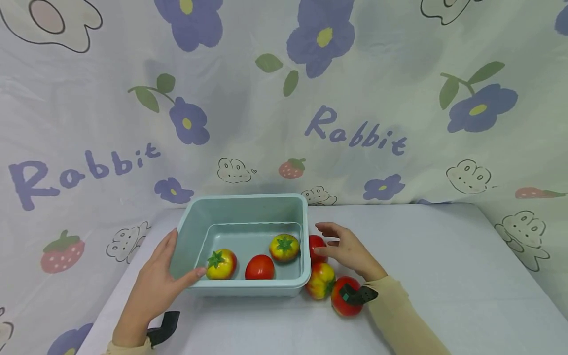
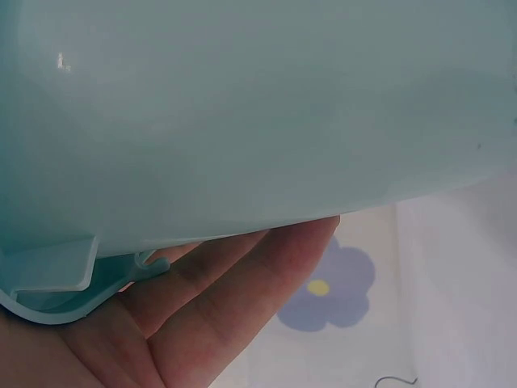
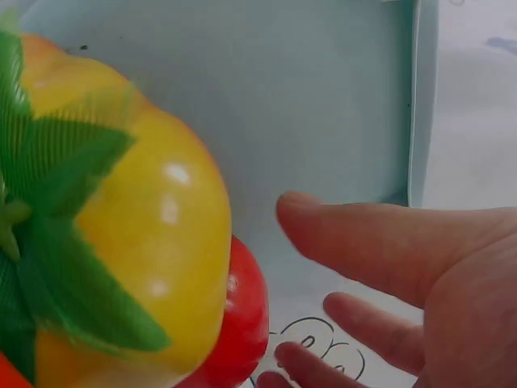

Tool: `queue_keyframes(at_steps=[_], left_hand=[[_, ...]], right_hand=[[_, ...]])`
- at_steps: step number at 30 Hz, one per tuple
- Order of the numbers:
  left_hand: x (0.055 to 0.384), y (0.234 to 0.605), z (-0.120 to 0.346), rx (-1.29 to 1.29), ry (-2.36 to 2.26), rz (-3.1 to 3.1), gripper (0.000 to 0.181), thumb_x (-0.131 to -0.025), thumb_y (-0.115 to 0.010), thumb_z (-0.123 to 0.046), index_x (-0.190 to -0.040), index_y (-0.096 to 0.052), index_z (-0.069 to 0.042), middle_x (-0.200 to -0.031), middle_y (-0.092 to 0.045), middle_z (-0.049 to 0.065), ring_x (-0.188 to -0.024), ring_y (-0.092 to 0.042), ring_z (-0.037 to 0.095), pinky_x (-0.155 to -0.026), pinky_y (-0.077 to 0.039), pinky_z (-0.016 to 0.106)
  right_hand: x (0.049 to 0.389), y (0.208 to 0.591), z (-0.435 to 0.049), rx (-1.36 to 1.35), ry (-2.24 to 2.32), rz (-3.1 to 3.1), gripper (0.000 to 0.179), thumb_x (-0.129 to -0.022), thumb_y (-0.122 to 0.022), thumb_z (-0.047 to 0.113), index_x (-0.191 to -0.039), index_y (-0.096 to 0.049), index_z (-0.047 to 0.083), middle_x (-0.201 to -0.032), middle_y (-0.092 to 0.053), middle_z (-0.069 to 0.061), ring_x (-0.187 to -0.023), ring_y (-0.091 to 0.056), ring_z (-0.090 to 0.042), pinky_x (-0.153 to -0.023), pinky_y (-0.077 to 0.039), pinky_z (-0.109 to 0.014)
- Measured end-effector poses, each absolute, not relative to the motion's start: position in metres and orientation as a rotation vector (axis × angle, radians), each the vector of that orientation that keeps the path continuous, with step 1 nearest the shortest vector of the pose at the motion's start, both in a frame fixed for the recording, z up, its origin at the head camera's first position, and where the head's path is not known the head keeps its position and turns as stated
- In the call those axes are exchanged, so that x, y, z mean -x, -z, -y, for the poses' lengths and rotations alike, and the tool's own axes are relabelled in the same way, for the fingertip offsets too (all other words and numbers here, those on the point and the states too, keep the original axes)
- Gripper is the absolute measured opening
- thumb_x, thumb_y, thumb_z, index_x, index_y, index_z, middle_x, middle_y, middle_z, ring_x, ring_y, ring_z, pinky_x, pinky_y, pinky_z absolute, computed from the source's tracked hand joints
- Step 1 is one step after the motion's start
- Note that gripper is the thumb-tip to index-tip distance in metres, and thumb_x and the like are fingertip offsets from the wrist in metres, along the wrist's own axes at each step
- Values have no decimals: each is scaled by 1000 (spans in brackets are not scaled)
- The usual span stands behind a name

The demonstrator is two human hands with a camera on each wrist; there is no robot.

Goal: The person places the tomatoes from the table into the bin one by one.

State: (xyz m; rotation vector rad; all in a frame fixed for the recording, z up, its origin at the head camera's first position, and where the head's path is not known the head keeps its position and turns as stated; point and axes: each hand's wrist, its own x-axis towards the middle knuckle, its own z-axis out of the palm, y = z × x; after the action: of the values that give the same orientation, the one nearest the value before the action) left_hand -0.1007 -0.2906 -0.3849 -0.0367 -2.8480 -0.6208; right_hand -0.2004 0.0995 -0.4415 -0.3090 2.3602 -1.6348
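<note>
A pale blue-green plastic box (image 1: 248,202) stands on the white table. Inside it lie two yellow-red toy tomatoes with green leaf tops, one on the left (image 1: 223,264) and one on the right (image 1: 284,248), and a red tomato (image 1: 259,267) between them. My left hand (image 1: 153,281) rests at the box's left front corner, fingers straight along the outer wall, thumb over the rim. My right hand (image 1: 348,249) is spread beside a red tomato (image 1: 316,244) just outside the box. Its thumb and fingers stand apart; the right wrist view shows nothing between them.
Outside the box's right wall, a yellow-red tomato (image 1: 319,282) lies in front of the first red one. Another red tomato (image 1: 345,303) sits nearer me, partly covered by the black wrist strap (image 1: 358,295). A patterned cloth (image 1: 248,113) hangs behind the table.
</note>
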Motion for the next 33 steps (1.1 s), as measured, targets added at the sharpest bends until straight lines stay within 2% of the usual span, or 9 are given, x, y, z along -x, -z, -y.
queue_keyframes(at_steps=[6,11,19,33], left_hand=[[100,385,291,40,614,2839,103,-76,-68,-51,-148,-11,-4,-150,-20,22,-121,-37,51,-83,-34,71],[101,385,291,40,613,2838,103,-77,-67,-53,-148,-12,-3,-150,-21,22,-120,-38,50,-83,-35,71],[101,385,290,37,616,2837,104,-76,-67,-53,-148,-11,-4,-150,-20,21,-120,-38,50,-83,-35,71],[101,384,289,36,604,2841,103,-77,-66,-55,-148,-12,-3,-150,-20,21,-120,-38,50,-83,-36,70]], right_hand=[[199,444,-99,290,1569,-2318,60,-76,-76,24,-131,-52,18,-130,-51,-6,-116,-49,-31,-91,-47,-48],[198,447,-98,331,1530,-2277,64,-77,-76,22,-134,-48,15,-130,-51,-6,-116,-49,-31,-89,-48,-46],[198,449,-97,315,1501,-2276,65,-77,-76,24,-134,-48,17,-131,-50,-7,-115,-50,-31,-85,-51,-45],[195,451,-93,363,1511,-2276,53,-85,-68,18,-134,-47,20,-126,-52,-8,-116,-49,-34,-84,-51,-44]])
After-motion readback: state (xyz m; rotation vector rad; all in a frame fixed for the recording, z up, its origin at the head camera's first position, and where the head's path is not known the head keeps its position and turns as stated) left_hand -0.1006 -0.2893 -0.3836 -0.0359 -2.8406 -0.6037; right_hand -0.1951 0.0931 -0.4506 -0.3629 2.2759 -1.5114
